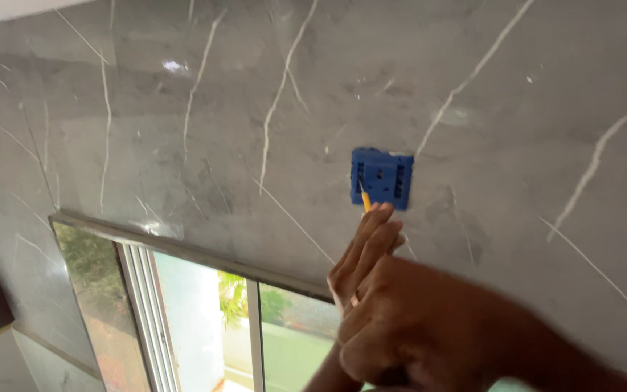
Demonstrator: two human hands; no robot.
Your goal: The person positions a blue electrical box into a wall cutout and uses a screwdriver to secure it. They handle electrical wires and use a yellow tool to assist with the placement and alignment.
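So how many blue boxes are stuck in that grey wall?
1. The blue box sits in the grey marble wall, above the window, just past the fingertips of the left hand holding a yellow tool. The hands could hide more lower down.

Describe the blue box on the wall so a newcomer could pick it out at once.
Start at the grey marble wall with white veins, above the window frame. Right of centre sits a small square blue box, set into the tiles. It is the only blue thing there, and a thin yellow tool held by a hand touches its lower left edge.
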